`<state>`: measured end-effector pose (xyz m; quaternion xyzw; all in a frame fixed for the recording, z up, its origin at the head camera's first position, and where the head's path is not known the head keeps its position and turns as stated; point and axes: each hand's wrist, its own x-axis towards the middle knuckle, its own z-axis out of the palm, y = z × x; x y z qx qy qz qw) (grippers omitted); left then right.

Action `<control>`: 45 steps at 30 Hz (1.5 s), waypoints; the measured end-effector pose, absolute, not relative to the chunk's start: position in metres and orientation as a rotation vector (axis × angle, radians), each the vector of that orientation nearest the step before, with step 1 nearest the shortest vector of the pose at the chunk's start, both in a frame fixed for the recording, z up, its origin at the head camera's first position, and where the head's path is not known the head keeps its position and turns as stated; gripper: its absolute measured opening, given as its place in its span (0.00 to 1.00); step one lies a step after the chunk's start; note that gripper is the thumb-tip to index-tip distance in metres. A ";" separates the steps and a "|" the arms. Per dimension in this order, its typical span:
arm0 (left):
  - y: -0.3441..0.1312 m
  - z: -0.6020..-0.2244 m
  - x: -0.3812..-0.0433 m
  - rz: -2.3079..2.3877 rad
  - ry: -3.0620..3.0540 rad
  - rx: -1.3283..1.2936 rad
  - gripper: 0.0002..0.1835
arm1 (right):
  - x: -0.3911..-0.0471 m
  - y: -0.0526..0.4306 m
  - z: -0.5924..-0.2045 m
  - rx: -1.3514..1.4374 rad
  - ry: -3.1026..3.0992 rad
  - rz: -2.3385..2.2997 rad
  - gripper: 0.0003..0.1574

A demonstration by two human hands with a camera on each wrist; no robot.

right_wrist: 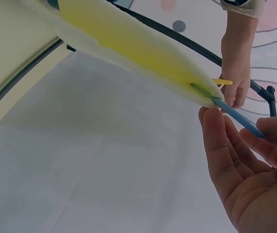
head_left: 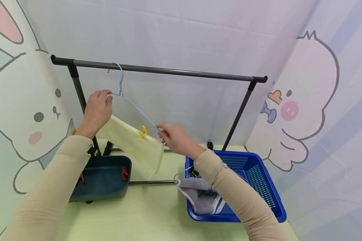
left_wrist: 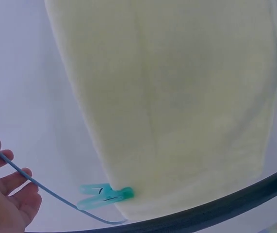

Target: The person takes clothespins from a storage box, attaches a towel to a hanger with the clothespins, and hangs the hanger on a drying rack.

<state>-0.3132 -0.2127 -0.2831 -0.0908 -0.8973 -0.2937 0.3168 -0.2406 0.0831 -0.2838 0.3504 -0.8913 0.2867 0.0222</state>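
A light blue hanger (head_left: 138,110) has its hook over the dark rail of a clothes rack. My left hand (head_left: 98,110) grips the hanger's left arm close to the neck. With thumb and fingers, my right hand (head_left: 179,139) pinches the right arm near its outer end. A pale yellow cloth (head_left: 132,147) hangs from the hanger's lower part. A yellow clothespin (head_left: 143,133) clips its top edge, and the left wrist view also shows a teal clothespin (left_wrist: 106,195) on the cloth. In the head view my left hand hides part of the hanger.
The rack's rail (head_left: 184,72) runs across the back. At left stands a dark green bin (head_left: 116,190) holding red clothespins (head_left: 124,173). A blue basket (head_left: 273,189) at right holds a grey garment (head_left: 196,190) on another hanger, partly behind my right forearm.
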 end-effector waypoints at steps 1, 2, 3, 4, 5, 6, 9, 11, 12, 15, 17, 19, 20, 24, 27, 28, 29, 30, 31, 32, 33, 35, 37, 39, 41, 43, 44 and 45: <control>-0.213 -0.283 -0.313 -0.776 -2.364 -0.241 0.20 | -0.241 0.083 -0.284 1.091 -2.758 0.891 0.21; -0.212 -0.284 -0.313 -0.777 -2.363 -0.243 0.20 | -0.241 0.083 -0.284 1.095 -2.755 0.888 0.21; -0.212 -0.284 -0.312 -0.778 -2.363 -0.245 0.21 | -0.241 0.083 -0.284 1.096 -2.753 0.888 0.21; -0.212 -0.284 -0.312 -0.778 -2.366 -0.245 0.21 | -0.240 0.083 -0.285 1.095 -2.755 0.880 0.21; -0.212 -0.284 -0.312 -0.776 -2.363 -0.246 0.21 | -0.240 0.083 -0.285 1.095 -2.758 0.871 0.21; -0.212 -0.284 -0.312 -0.775 -2.363 -0.244 0.21 | -0.240 0.083 -0.285 1.094 -2.761 0.865 0.22; -0.211 -0.284 -0.310 -0.777 -2.359 -0.244 0.21 | -0.240 0.083 -0.285 1.089 -2.785 0.842 0.23; -0.211 -0.284 -0.307 -0.791 -2.362 -0.250 0.22 | -0.239 0.083 -0.285 1.089 -2.800 0.823 0.24; -0.211 -0.284 -0.305 -0.799 -2.363 -0.253 0.22 | -0.239 0.083 -0.286 1.091 -2.805 0.819 0.24; -0.212 -0.286 -0.299 -0.817 -2.357 -0.258 0.22 | -0.238 0.083 -0.286 1.102 -2.810 0.805 0.24; -0.213 -0.288 -0.294 -0.821 -2.345 -0.250 0.21 | -0.237 0.085 -0.286 1.115 -2.804 0.806 0.24; -0.214 -0.291 -0.290 -0.804 -2.340 -0.255 0.19 | -0.236 0.087 -0.286 1.120 -2.797 0.810 0.24; -0.216 -0.292 -0.287 -0.783 -2.347 -0.261 0.18 | -0.236 0.088 -0.286 1.122 -2.792 0.815 0.23; -0.223 -0.300 -0.278 -0.677 -2.411 -0.343 0.16 | -0.236 0.095 -0.287 1.111 -2.779 0.831 0.22; -0.230 -0.308 -0.272 -0.601 -2.490 -0.411 0.17 | -0.237 0.104 -0.288 1.101 -2.785 0.838 0.21; -0.232 -0.310 -0.270 -0.585 -2.519 -0.434 0.17 | -0.238 0.107 -0.289 1.095 -2.788 0.835 0.20; -0.234 -0.313 -0.268 -0.579 -2.556 -0.456 0.18 | -0.239 0.111 -0.289 1.096 -2.791 0.837 0.18; -0.236 -0.315 -0.267 -0.569 -2.590 -0.483 0.17 | -0.240 0.114 -0.289 1.091 -2.798 0.835 0.17; -0.238 -0.318 -0.265 -0.559 -2.624 -0.514 0.16 | -0.240 0.118 -0.289 1.085 -2.806 0.829 0.16; -0.239 -0.320 -0.264 -0.544 -2.656 -0.544 0.15 | -0.240 0.122 -0.289 1.077 -2.816 0.814 0.15; -0.241 -0.323 -0.263 -0.538 -2.686 -0.573 0.14 | -0.240 0.126 -0.289 1.070 -2.827 0.802 0.14; -0.243 -0.329 -0.262 -0.520 -2.742 -0.625 0.11 | -0.240 0.135 -0.290 1.054 -2.851 0.765 0.13; -0.245 -0.336 -0.262 -0.493 -2.784 -0.669 0.10 | -0.240 0.143 -0.290 1.037 -2.876 0.721 0.13; -0.246 -0.344 -0.263 -0.489 -2.819 -0.709 0.10 | -0.241 0.152 -0.293 1.021 -2.899 0.676 0.13; -0.247 -0.352 -0.264 -0.499 -2.848 -0.747 0.09 | -0.242 0.161 -0.296 1.005 -2.918 0.640 0.12; -0.249 -0.361 -0.265 -0.514 -2.861 -0.789 0.08 | -0.244 0.171 -0.299 0.984 -2.934 0.618 0.12; -0.249 -0.365 -0.266 -0.526 -2.869 -0.811 0.07 | -0.244 0.175 -0.301 0.967 -2.944 0.607 0.12; -0.249 -0.369 -0.266 -0.532 -2.876 -0.826 0.07 | -0.245 0.180 -0.304 0.951 -2.952 0.591 0.12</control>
